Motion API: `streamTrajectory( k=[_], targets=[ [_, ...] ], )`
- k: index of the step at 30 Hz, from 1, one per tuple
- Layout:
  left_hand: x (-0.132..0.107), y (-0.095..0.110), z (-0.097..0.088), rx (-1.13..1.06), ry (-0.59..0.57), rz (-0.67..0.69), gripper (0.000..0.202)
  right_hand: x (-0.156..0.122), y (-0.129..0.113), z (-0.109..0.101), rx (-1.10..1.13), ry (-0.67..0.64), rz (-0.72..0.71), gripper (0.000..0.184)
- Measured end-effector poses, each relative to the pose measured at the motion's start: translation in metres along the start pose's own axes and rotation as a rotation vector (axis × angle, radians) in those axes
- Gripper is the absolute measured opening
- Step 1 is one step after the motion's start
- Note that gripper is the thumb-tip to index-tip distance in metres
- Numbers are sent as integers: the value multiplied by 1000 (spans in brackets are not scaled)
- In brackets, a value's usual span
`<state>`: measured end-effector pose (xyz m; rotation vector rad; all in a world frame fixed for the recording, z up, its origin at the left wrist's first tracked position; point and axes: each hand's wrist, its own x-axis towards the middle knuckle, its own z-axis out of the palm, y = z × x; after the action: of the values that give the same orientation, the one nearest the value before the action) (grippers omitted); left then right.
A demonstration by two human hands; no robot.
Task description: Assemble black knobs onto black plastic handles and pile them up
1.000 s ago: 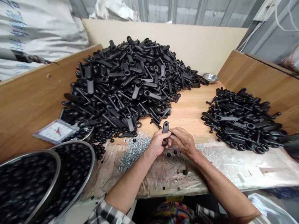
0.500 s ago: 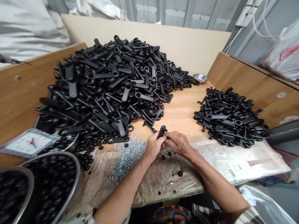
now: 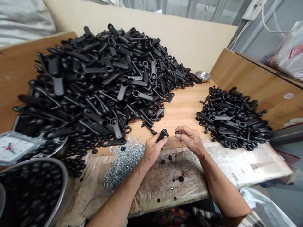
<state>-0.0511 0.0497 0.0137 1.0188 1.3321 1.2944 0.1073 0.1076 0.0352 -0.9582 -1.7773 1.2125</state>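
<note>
My left hand (image 3: 152, 150) is closed round a black plastic crank handle (image 3: 162, 135), its knobbed end pointing up and to the right. A short way to the right, my right hand (image 3: 190, 138) pinches a small black cap (image 3: 177, 132) between thumb and fingertips. The two hands are apart, above the front of the wooden table. Beside my left wrist lies a heap of small silvery pins (image 3: 125, 167). Several small black caps are scattered on the plastic-covered front edge (image 3: 151, 189) below my hands.
A large pile of black crank handles (image 3: 101, 82) fills the left and back. A smaller pile of handles (image 3: 233, 121) lies at right. A metal bowl of black caps (image 3: 62, 179), a clock (image 3: 14, 148) and a small steel dish (image 3: 203, 76) stand around; wooden boards (image 3: 258, 85) wall the sides.
My right hand has drawn away from the crank handle to the right, and a small black cap now shows in its fingertips. My left hand keeps the handle. The view has shifted slightly.
</note>
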Motion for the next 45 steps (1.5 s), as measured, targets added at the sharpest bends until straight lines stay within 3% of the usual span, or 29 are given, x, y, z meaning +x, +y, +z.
streamTrajectory(
  k=[3,5,9,16,28,36,41,45],
  targets=[
    [1,-2,-3,45,61,56,15,2,0,0,432,16,144,20],
    [1,-4,-5,123,109,123,10,2,0,7,590,-39,200,19],
    [-2,-3,-6,299,152,208,8,0,1,23,730,-113,256,16],
    [-5,-3,-1,611,173,319,24,-5,2,36,803,-88,290,15],
    [-1,-15,5,956,246,379,32,-5,4,40,766,-4,304,16],
    [-2,-5,5,1202,123,350,34,-7,5,39,463,160,211,17],
    [-2,-7,8,1133,80,270,31,-4,5,39,655,116,369,17],
    [-5,-9,13,995,74,197,27,-8,4,42,345,216,213,20]
  ],
)
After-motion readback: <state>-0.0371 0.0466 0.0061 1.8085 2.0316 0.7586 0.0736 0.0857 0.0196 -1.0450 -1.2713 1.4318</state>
